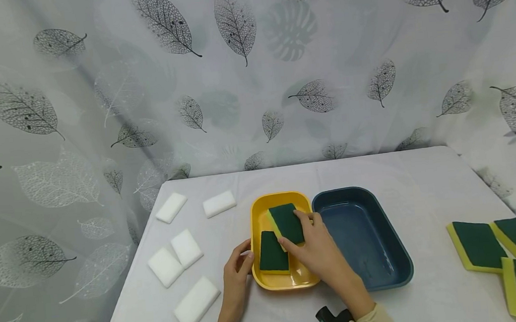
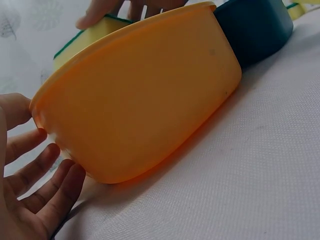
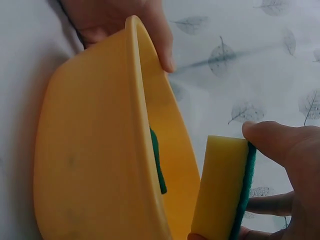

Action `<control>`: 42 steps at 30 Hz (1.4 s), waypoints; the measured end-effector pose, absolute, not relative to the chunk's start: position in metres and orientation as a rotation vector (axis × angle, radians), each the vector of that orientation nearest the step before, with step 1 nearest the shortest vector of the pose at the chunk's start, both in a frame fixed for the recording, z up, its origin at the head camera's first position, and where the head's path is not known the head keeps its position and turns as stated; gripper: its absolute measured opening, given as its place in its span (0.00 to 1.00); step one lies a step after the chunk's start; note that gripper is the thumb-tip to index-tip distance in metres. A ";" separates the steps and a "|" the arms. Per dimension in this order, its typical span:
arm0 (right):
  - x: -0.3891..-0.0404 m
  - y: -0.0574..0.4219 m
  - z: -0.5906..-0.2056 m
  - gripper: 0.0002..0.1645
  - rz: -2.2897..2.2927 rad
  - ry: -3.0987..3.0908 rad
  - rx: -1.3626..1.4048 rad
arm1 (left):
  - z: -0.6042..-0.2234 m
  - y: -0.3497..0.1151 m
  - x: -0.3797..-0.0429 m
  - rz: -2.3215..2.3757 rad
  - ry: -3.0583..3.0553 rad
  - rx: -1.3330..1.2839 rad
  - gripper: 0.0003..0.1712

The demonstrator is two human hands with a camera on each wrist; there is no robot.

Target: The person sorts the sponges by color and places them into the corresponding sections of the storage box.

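Observation:
My right hand (image 1: 321, 249) pinches a green-and-yellow scrub sponge (image 1: 286, 223) between thumb and fingers over the yellow tub (image 1: 262, 281). In the right wrist view this sponge (image 3: 220, 185) is tilted on edge, beside the tub's rim. A second scrub sponge (image 1: 272, 253) lies inside the tub, green side up. At the tub's left side, my left hand (image 1: 236, 274) touches the outer wall and rim. Seen from the left wrist, its fingertips (image 2: 75, 175) rest against the wall, with the fingers spread.
A dark blue tub (image 1: 387, 272) stands directly right of the yellow one. Several white sponges (image 1: 197, 303) lie across the table's left side. Three more green-and-yellow sponges (image 1: 479, 244) lie at the right edge. Behind the table hangs a leaf-patterned curtain (image 1: 244, 106).

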State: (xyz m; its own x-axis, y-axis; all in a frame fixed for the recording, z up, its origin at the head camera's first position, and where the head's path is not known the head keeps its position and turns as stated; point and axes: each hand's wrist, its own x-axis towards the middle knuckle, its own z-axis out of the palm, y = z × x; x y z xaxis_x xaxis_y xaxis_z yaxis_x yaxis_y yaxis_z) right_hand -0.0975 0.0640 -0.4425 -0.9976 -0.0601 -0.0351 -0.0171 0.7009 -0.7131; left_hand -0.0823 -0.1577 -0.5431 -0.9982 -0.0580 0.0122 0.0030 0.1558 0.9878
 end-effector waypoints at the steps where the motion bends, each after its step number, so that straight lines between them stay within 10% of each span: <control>1: -0.097 0.062 -0.443 0.51 -1.187 2.842 -0.064 | -0.543 -0.158 -0.082 -2.010 -2.352 0.056 0.22; 42: -0.088 0.027 -0.456 0.37 -0.615 3.217 0.040 | -0.542 -0.157 -0.082 -2.008 -2.356 0.069 0.22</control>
